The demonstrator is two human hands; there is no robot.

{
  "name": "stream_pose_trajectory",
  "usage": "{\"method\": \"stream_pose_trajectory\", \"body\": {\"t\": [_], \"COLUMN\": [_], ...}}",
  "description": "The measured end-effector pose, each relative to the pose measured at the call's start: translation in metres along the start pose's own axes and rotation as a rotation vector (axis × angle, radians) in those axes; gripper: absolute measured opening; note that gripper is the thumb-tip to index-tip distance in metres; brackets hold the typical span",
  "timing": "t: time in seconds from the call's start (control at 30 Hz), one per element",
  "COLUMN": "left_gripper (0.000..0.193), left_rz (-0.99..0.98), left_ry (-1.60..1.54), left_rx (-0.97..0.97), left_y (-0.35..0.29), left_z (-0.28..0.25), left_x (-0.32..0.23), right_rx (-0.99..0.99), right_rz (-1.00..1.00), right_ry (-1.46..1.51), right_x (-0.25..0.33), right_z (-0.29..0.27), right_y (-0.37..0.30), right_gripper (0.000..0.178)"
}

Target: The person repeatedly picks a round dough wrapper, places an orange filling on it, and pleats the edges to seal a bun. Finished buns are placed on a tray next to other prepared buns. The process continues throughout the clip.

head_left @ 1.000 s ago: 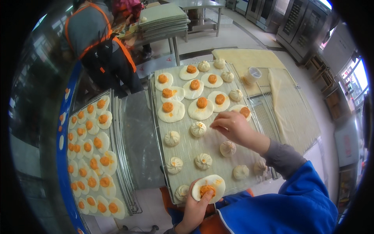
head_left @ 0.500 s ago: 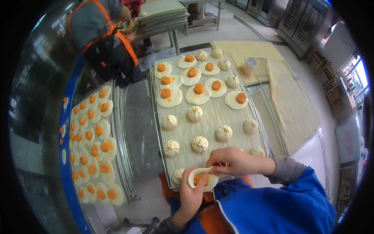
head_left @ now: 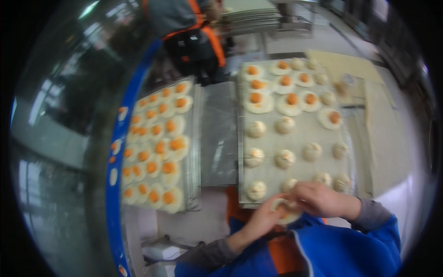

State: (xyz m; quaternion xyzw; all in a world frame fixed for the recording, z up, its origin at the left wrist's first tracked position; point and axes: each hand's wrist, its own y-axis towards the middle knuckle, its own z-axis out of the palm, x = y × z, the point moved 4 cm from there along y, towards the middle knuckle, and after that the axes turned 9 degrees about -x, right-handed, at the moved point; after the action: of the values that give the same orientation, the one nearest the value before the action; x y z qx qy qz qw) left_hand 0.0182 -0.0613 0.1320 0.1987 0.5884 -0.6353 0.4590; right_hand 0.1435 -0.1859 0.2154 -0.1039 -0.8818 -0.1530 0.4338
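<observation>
Left hand (head_left: 260,222) and right hand (head_left: 320,199) are held together at the near edge of the central tray (head_left: 297,141), where one pleated bun (head_left: 288,184) is partly covered by the right, while a grey tabletop (head_left: 219,134) is seen to the tray's left. An orange-filled dough wrapper (head_left: 295,218) is cupped in the left hand, its rim pinched by the right's bunched fingers, finer detail being lost to blur. More buns (head_left: 284,124) and flat filled rounds (head_left: 258,107) are carried by the central tray, and further rounds are crowded on the left tray (head_left: 193,161).
</observation>
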Motion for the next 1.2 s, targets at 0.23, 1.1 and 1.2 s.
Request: {"method": "stream_pose_trajectory", "body": {"t": [0.23,1.1,1.2], "left_gripper": [0.037,0.045,0.048], "left_rz": [-0.078,-0.025,-0.054], "left_ry": [0.043,-0.247,-0.316], "left_rx": [0.149,0.154,0.211], "left_y": [-0.003,-0.032,-0.029], "left_z": [-0.007,-0.015,-0.009], "left_x": [0.011,0.026,0.014], "right_rx": [0.077,0.070,0.019], "right_rz": [-0.186,-0.127,-0.127], "right_ry": [-0.160,0.046,-0.073], "right_x": [0.007,0.000,-0.004], "right_z": [0.012,0.042,0.034], "right_y": [-0.001,-0.002,0.001], "right_gripper": [0.028,0.020,0.022]}}
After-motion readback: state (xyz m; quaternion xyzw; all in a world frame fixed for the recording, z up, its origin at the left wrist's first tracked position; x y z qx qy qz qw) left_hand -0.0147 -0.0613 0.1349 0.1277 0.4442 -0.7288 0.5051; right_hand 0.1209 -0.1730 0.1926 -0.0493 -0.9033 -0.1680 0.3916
